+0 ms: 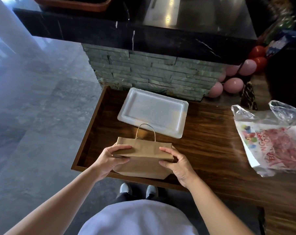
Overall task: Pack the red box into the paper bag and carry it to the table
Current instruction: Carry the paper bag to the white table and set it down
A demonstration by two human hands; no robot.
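A brown paper bag (pixel 144 158) with a twisted paper handle stands at the near edge of the dark wooden table (pixel 203 146). Its top is folded flat. My left hand (pixel 113 156) grips the bag's left end, thumb on top. At the right end my right hand (pixel 176 161) holds it the same way. No red box shows; the bag's inside is hidden.
A white foam tray (pixel 154 111) lies upside down just behind the bag. A printed plastic bag (pixel 272 141) lies at the right. Pink and red balloons (pixel 233 82) sit by the stone-clad counter (pixel 152 72) with its black top. Grey floor lies to the left.
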